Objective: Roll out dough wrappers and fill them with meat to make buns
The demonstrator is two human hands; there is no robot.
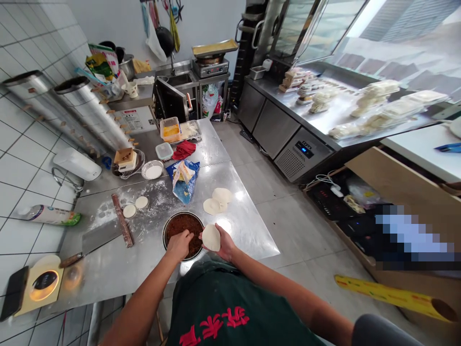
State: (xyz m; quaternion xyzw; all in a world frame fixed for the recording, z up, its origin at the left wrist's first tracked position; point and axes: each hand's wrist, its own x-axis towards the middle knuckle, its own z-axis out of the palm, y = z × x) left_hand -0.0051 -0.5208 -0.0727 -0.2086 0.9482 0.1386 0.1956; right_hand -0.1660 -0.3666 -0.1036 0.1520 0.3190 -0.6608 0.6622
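Evenly support dough round [211, 238], clasped in right hand [226, 245], at 3 o'clock of metal bowl [164, 233]; gather brown filling [183, 223] compactly with left hand [179, 245], cannot tell whether pinched.

Steel table [248, 230]: bowl [164, 233] of brown filling [182, 222]. Left of bowl: flour dusting [104, 211], two dough discs [129, 211], rolling pin [121, 221], knife [101, 236]. Beyond bowl: blue bag [184, 192]. Beyond-right: overlapping dough rounds [221, 195].

Your left hand [181, 245] dips into the dark brown mixture [180, 225] in a bowl [163, 234]; just beside it, your right hand [226, 245] cradles a dough round [211, 238]. A rolling pin [121, 221] lies on the steel table [248, 235].
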